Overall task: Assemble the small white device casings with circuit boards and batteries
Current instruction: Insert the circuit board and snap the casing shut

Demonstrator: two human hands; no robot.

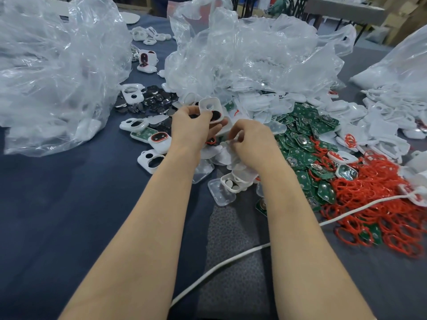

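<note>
— Starting with the left hand (191, 125)?
— Curled round a white casing (209, 107), just above the middle of the frame. Gripped by the lower end and tilted up, with a round hole near the top and a dark oval part below it.
— And the right hand (251, 142)?
— Just beside the left, slightly lower. Bent fingers (235, 132), drawn in toward the thumb, above a heap of translucent covers (220, 192). Cannot tell whether anything is pinched between them.
— Below the hands?
— Between the forearms, an open casing (223, 180) holding button cells (233, 187), touching the covers.
— Over to the right?
— Heaped green circuit boards (300, 139) right of centre, running into a tangle of red rings (381, 204) at lower right.
— And to the left?
— A pile of dark oval inserts (152, 100) left of centre, higher up. Nearer, loose casing shells (150, 160) and a ringed casing (160, 139) with a red loop round its dark window.
— Anything else?
— A crumpled clear plastic bag (53, 72) at upper left, a second bag (249, 56) at upper centre, and a white cable (231, 259) crossing the blue-covered table (69, 204) along the bottom.
</note>
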